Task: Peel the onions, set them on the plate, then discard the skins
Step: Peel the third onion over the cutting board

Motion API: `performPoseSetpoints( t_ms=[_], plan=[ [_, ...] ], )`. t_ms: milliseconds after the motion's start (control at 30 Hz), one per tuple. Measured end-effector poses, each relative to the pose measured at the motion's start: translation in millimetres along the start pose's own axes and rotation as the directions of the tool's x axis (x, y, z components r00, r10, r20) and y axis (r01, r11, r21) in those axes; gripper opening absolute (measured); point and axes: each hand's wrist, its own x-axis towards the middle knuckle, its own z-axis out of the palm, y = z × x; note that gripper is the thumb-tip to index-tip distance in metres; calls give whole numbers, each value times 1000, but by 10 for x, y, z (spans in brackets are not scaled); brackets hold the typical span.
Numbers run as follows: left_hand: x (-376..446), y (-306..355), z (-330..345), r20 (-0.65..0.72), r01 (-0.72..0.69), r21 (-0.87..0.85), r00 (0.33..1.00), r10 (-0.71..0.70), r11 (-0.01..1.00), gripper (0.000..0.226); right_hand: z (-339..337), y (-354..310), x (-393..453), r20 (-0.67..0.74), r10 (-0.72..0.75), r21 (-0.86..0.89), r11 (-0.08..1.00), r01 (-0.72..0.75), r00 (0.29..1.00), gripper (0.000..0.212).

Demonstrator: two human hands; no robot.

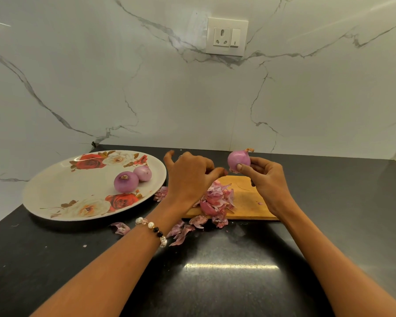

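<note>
My right hand holds a purple onion by thumb and fingertips, lifted above the wooden cutting board; a dry stem tip sticks out at its top. My left hand, a beaded bracelet on its wrist, hovers over the board just left of the onion with fingers loosely curled; whether a bit of skin sits between the fingertips is unclear. A heap of pink onion skins lies on the board. Two peeled onions sit side by side on the white flowered plate at the left.
Loose skin pieces lie on the black countertop in front of the board, with one scrap near the plate's front rim. A marble wall with a socket stands behind.
</note>
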Motion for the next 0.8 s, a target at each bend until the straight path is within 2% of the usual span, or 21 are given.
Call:
performPoseSetpoints(
  t_ms=[67,133,333,433,467,533,567,633,700,733,800],
  plan=[
    [-11,-28,9,33,-30,40,999,28,999,26,-13,1,1,-5,4,-9,1000,-4,1000,24],
    [-23,-24,16,98,-61,94,994,52,994,43,-26,7,-3,-10,5,-18,1000,-5,1000,24],
    [-70,-8,0,26,-71,104,997,68,992,21,-57,11,-58,-33,10,-42,999,-11,999,25],
    [-101,-33,7,53,-106,112,994,100,988,50,-68,-3,-119,-54,21,-60,998,-24,998,32],
    [-107,-33,1,36,-104,88,994,101,991,43,-78,-15,-142,-63,29,-59,998,-33,998,36],
    [-136,-37,-29,-27,-61,51,998,63,997,14,-95,-48,-199,-89,39,-76,996,-46,995,47],
    [-148,-26,-66,-50,-47,35,998,49,998,19,-101,-73,-233,-109,41,-86,995,-50,993,49],
    [-184,6,-112,1,-47,36,999,47,998,28,-107,-94,-274,-156,48,-73,995,-60,987,36],
    [-215,20,-162,101,-13,25,995,10,1000,64,-59,-140,-342,-204,60,-26,997,-66,977,21],
    [-224,15,-223,112,31,-32,993,-27,999,72,-13,-174,-379,-221,61,-12,998,-66,973,20],
    [-228,-53,-367,51,107,-236,994,-98,966,63,86,-241,-454,-253,55,-24,998,-63,966,25]
  ],
)
